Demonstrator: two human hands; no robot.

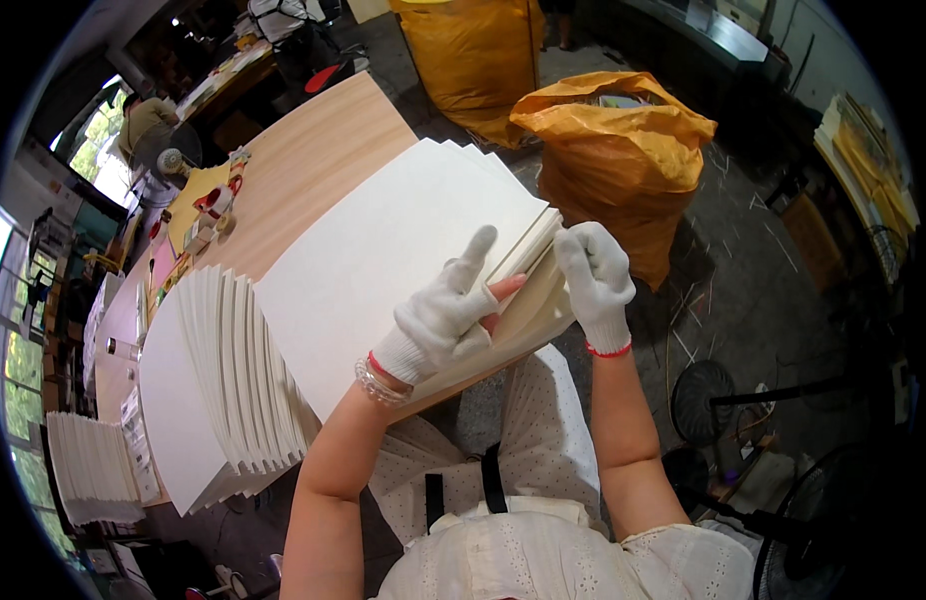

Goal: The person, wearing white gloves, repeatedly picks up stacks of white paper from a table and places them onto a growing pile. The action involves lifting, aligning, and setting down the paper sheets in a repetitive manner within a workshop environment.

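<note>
A thick stack of large white paper sheets [403, 235] lies on the table in front of me, its right-hand layers fanned and slightly lifted. My left hand [438, 315], in a white glove with some bare fingertips, rests on the stack near its front right edge. One gloved digit points away from me, and bare fingers reach along the sheet edges. At the stack's right corner, my gloved right hand [595, 275] is closed on the edges of the sheets. How many layers it grips is hidden.
Left of the stack stands a fanned pile of white sheets [218, 370]; another pile [91, 465] is farther left. Tape rolls [215, 203] lie on the wooden table [333, 125]. Orange sacks [623, 150] stand beyond, fans [703, 400] at right. A person [148, 125] is at far left.
</note>
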